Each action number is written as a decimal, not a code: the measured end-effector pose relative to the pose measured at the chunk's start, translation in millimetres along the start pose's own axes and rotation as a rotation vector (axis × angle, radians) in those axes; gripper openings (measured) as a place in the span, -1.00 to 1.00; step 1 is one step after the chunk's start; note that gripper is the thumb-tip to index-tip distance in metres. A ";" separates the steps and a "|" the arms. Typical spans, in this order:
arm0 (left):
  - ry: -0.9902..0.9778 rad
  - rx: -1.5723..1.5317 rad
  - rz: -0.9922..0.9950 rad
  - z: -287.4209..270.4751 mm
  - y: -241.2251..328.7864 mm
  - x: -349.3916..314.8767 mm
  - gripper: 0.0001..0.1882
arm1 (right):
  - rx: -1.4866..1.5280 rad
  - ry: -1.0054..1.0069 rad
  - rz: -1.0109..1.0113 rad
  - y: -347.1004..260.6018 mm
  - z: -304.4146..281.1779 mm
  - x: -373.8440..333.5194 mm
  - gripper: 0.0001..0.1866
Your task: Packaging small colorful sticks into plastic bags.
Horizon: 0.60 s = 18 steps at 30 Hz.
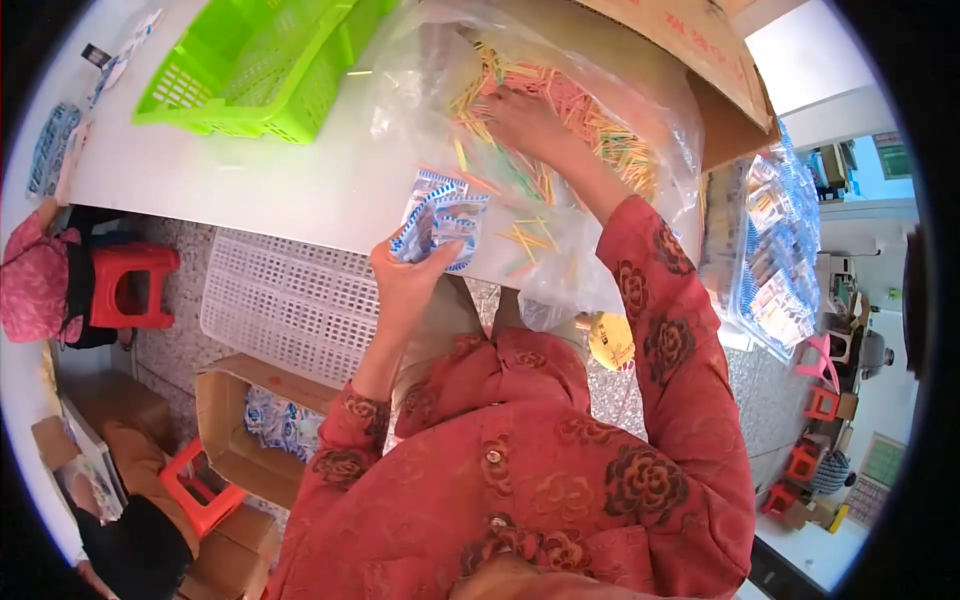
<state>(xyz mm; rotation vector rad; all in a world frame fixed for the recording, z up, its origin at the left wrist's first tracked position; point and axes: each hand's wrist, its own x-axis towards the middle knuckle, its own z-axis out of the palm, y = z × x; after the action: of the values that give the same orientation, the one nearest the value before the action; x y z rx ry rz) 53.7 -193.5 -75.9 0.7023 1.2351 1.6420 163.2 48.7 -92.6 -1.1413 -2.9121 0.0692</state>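
My left hand (405, 280) is closed on a small blue-and-white printed packet (462, 215), whose top gapes apart. It holds the packet over the table's near edge. Further forward, my right hand (525, 122) reaches into a heap of thin coloured sticks (575, 95) in pink, yellow and green. Its fingers bend down and close among the sticks, and their tips are partly hidden. The heap lies in a clear plastic bag (400, 95) spread on the white table (300, 185). A few loose sticks (535, 238) rest on the plastic near the edge.
A green basket (300, 95) stands at the far left, a cardboard box (745, 125) at the far right. Filled packets (780, 260) pile up in a bin on the right. Below left are a white crate (285, 300), an open carton (225, 420) and red stools (135, 285). Other people sit nearby.
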 end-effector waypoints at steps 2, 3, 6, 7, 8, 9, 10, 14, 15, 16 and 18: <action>0.003 -0.008 0.000 -0.1 -0.7 -0.4 -0.73 | -0.062 -0.036 0.015 -1.8 0.3 5.3 -0.60; -0.015 -0.016 0.002 -0.4 -1.6 -0.4 -0.72 | -0.124 -0.070 0.031 -3.6 -0.5 7.6 -0.60; -0.040 -0.029 -0.003 -1.4 -5.3 -0.6 -0.71 | -0.082 -0.121 0.008 -1.6 -3.5 9.9 -0.61; -0.051 -0.034 -0.011 -1.8 -6.0 -0.7 -0.71 | -0.082 -0.122 0.006 -2.3 -3.0 11.4 -0.61; -0.049 -0.035 -0.011 -1.7 -6.2 -0.8 -0.71 | -0.036 -0.159 0.058 -3.3 -3.3 12.5 -0.61; -0.051 -0.042 -0.019 -1.6 -6.2 -0.9 -0.71 | 0.010 -0.195 0.111 -3.9 -3.7 13.1 -0.61; -0.052 -0.049 -0.027 -1.6 -6.1 -0.9 -0.70 | 0.010 -0.196 0.111 -3.7 -4.6 12.9 -0.61; -0.060 -0.037 -0.035 -3.3 -5.9 -0.8 -0.70 | 0.106 -0.240 0.081 -4.8 -13.8 8.8 -0.55; -0.064 -0.031 -0.034 -3.1 -5.5 -0.8 -0.69 | 0.105 -0.254 0.042 -4.9 -16.2 7.6 -0.51; -0.068 -0.024 -0.032 -3.1 -5.2 -1.1 -0.68 | 0.106 -0.255 0.042 -6.4 -17.7 7.4 -0.51; -0.072 -0.023 -0.037 -2.2 -5.1 -1.6 -0.67 | 0.097 -0.280 0.067 -10.4 -20.2 6.4 -0.47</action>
<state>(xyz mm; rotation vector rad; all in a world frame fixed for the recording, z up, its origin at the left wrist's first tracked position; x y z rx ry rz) 54.2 -195.5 -81.2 0.7142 1.1693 1.5851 152.0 46.2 -71.9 -1.3096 -3.0634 0.3973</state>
